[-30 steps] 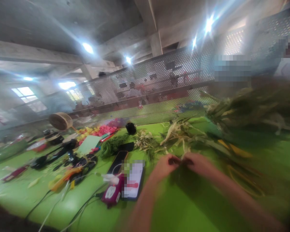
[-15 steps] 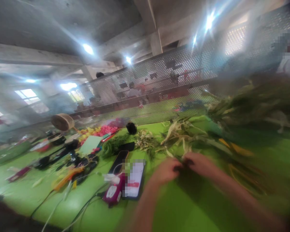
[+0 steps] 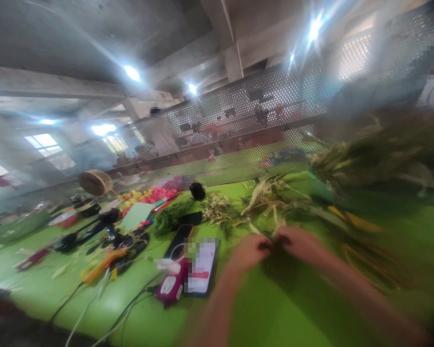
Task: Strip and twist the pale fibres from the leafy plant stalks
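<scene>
Two hands are facing each other over the green table [image 3: 267, 313]: the left hand [image 3: 251, 248] is taking the 9 o'clock side, the right hand [image 3: 292, 241] the 3 o'clock side, and their fingertips are almost meeting. On both, the fingers are curling inward and leaving only a small gap. Something thin is perhaps passing between the fingertips, but the blur is hiding it, so I cannot tell whether either hand is gripping anything.

The dried leaves [image 3: 262, 195] are lying near, at 12 o'clock from the fingertips. One pale strip [image 3: 276, 215] is pointing out of them toward the hands, its long axis running about from 12 to 6. Its lower end is coming just beside the right fingertips — the right hand is therefore the nearer one. A shorter pale piece [image 3: 253, 226] is slanting from about 10 to 4, close above the left hand.

A long leaf [image 3: 323, 213] is stretching out at 2 o'clock, more on the right hand's side, while a phone [image 3: 204, 262] is resting at 8 o'clock from the left hand — apart from it.
</scene>
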